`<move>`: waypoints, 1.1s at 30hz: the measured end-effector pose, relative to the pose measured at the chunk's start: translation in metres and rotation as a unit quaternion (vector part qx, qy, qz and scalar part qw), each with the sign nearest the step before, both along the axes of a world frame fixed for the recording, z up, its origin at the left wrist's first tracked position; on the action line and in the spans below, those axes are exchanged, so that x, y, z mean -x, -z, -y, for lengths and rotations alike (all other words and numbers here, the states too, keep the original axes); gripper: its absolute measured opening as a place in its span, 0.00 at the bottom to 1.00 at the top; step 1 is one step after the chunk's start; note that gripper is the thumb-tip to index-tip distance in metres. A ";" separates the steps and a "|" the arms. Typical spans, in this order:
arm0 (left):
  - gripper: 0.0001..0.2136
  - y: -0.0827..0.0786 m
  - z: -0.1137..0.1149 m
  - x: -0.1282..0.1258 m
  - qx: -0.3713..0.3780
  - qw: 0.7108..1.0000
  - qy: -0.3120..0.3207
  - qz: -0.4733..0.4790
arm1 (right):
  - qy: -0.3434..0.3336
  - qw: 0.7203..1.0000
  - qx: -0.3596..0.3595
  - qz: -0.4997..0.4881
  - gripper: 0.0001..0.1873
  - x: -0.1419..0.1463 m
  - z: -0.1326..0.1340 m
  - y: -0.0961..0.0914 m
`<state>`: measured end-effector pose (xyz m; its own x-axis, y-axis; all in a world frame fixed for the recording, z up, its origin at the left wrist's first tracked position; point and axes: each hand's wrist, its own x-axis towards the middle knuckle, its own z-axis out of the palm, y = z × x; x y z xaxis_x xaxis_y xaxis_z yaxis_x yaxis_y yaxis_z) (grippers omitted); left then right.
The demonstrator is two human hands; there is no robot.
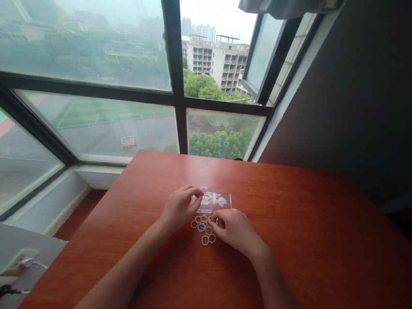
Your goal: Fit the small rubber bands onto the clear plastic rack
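A shallow clear plastic box (225, 206) with white markings lies on the wooden table between my two hands. My left hand (180, 205) is at its left side, with curled fingers and thumb closed loosely about that edge; the exact contact is partly hidden. One ring (206, 198) shows within the box's outline, near the left fingertips. In front of the box lies a loose cluster of small pale rings (205, 240), some overlapping. My right hand (237, 229) reaches in from the right, thumb and index finger pinched on a ring (210, 219) at the cluster's upper edge.
The reddish-brown table (290, 260) extends widely around the hands. Beyond its far edge are dark-framed windows (178, 101), with one pane (265, 53) swung ajar. Plugs sit in wall sockets (5, 287) at lower left. A dark wall (371, 107) rises on the right.
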<state>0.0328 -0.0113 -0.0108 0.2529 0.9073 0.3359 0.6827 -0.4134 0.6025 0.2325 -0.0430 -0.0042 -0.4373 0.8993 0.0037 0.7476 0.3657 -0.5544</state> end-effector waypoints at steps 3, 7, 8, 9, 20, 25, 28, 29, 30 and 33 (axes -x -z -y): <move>0.07 0.001 0.002 -0.003 0.012 0.999 0.034 0.026 | 0.033 0.999 -0.024 -0.004 0.08 0.000 -0.003 0.000; 0.07 -0.003 0.005 -0.008 0.037 0.993 0.095 0.057 | 0.043 0.997 -0.043 -0.039 0.08 -0.001 -0.006 0.005; 0.07 -0.004 0.006 -0.009 0.042 0.991 0.108 0.062 | 0.046 0.997 -0.043 -0.047 0.08 -0.002 -0.007 0.006; 0.07 -0.005 0.007 -0.010 0.046 0.990 0.118 0.065 | 0.048 0.996 -0.041 -0.055 0.07 -0.002 -0.007 0.007; 0.07 -0.010 0.009 -0.011 0.073 0.983 0.156 0.070 | 0.060 0.993 -0.049 -0.091 0.08 -0.003 -0.009 0.009; 0.07 -0.009 0.008 -0.011 0.069 0.985 0.143 0.068 | 0.059 0.991 -0.057 -0.102 0.09 -0.003 -0.008 0.007; 0.07 -0.008 0.008 -0.011 0.075 0.986 0.139 0.059 | 0.060 0.992 -0.056 -0.098 0.09 -0.003 -0.008 0.007; 0.07 -0.008 0.008 -0.011 0.076 0.986 0.138 0.056 | 0.061 0.992 -0.056 -0.096 0.09 -0.003 -0.008 0.007; 0.07 -0.007 0.008 -0.011 0.075 0.986 0.136 0.053 | 0.061 0.992 -0.055 -0.092 0.09 -0.003 -0.008 0.007; 0.06 -0.004 0.008 -0.011 0.063 0.990 0.116 0.040 | 0.066 0.994 -0.057 -0.064 0.08 -0.003 -0.008 0.007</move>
<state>0.0437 -0.0189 -0.0067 0.4367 0.8640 0.2507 0.5256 -0.4712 0.7083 0.2355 -0.0350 -0.0111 -0.3050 0.9395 0.1561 0.7195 0.3347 -0.6085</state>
